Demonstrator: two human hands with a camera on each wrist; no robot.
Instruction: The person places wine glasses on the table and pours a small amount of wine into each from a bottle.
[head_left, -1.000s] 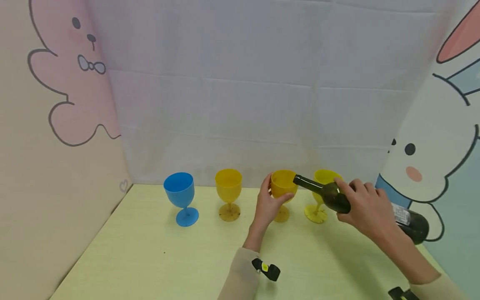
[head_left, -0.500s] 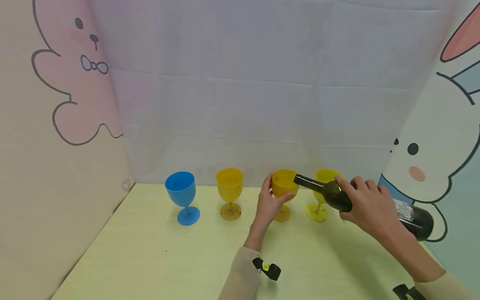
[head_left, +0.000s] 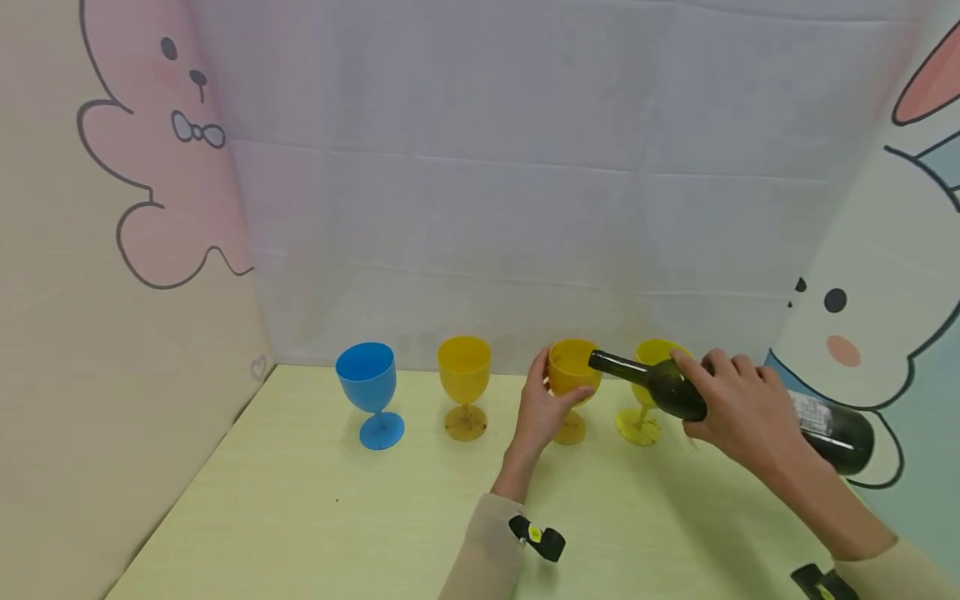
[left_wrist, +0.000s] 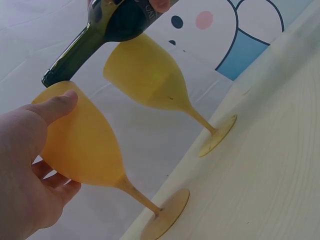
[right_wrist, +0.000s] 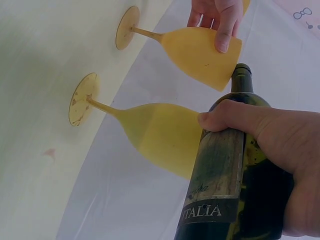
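Observation:
My left hand holds the bowl of an orange-yellow goblet, thumb on the near side and fingers curled round the far side; its foot stands on the table. A dark green wine bottle lies tilted in my right hand, which grips it round the body near the shoulder. The bottle's mouth is at the goblet's rim, pointing left and slightly up in the head view. Whether any liquid flows cannot be seen. Behind the bottle stands a lighter yellow goblet, partly hidden in the head view.
Left of my left hand stand another orange-yellow goblet and a blue goblet, both upright near the back of the pale wooden table. A white cloth hangs behind. Walls with cartoon figures flank the table.
Both hands, the goblet and the bottle keep nearly the same pose. The bottle's base end has risen slightly. The whole head view has shifted a little.

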